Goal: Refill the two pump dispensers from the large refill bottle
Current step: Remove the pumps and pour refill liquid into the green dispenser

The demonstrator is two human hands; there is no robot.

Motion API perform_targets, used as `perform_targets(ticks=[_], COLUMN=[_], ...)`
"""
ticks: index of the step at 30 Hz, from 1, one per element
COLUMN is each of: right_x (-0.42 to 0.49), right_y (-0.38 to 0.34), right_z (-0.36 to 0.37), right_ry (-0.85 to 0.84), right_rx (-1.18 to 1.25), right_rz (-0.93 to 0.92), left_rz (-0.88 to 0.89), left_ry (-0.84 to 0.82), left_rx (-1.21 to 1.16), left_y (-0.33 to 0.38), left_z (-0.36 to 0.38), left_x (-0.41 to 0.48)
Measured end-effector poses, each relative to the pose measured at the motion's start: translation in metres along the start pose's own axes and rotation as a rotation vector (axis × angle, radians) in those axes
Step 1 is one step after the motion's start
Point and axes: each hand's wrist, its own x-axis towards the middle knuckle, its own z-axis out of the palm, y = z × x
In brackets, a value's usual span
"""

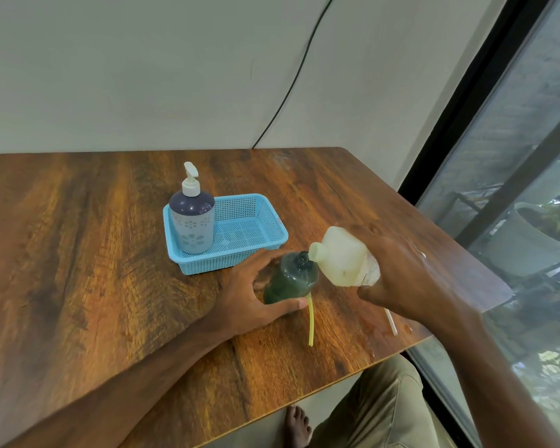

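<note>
A dark green dispenser bottle (291, 279) stands open on the wooden table (78, 253), its pump removed. My left hand (256, 292) wraps around its base. My right hand (398, 270) grips the pale, translucent refill bottle (340, 253), tilted so its spout touches the green bottle's mouth. A yellow pump tube (311, 321) lies on the table just in front of the green bottle. The second dispenser (192, 218), purple-topped with a flower pattern and a white pump, stands upright in the left end of a blue basket (259, 221).
A thin white straw-like tube (391, 321) lies near the table's right front edge. A glass window runs along the right. A black cable hangs down the wall behind the table. My knee and bare foot show below the table edge.
</note>
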Motion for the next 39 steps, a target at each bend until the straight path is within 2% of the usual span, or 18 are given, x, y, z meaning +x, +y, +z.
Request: perform_targets(ticks=[39], right_x=[-0.0013], right_y=[-0.0092], right_z=[-0.0093], right_ry=[-0.033], right_rx=[-0.049], right_rz=[0.008], left_rz=[0.009], left_ry=[0.019], left_rx=[0.008], left_y=[0.0019], left_z=[-0.0017], left_x=[-0.0018])
